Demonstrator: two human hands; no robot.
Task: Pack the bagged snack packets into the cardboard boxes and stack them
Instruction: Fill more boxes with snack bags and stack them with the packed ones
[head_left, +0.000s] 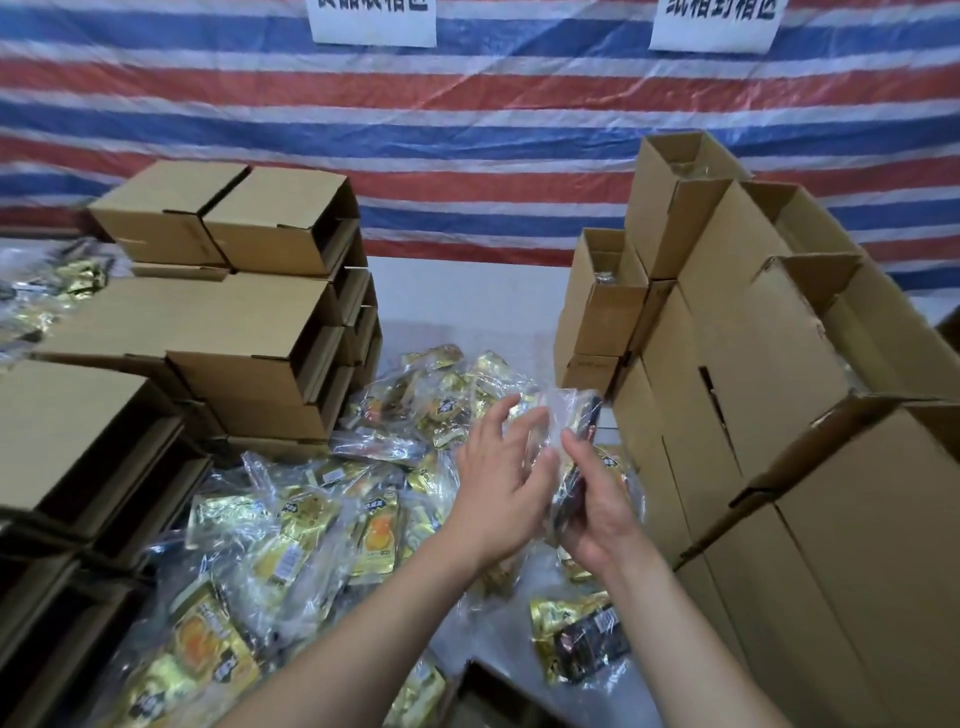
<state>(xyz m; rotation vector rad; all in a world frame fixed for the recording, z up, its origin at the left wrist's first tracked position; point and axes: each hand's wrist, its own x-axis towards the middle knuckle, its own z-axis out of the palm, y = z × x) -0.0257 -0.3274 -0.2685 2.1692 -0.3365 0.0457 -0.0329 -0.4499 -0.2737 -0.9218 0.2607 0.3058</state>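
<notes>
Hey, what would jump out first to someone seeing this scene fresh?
Probably the two hands at centre: the right hand grips a clear bag of snack packets while the open left hand touches it. Below spreads a heap of gold packets, flanked by stacked cardboard boxes.

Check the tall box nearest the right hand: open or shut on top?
Open. The box has its top flaps standing up, and clear wrapping shows inside its mouth. How full it is cannot be told.
</notes>
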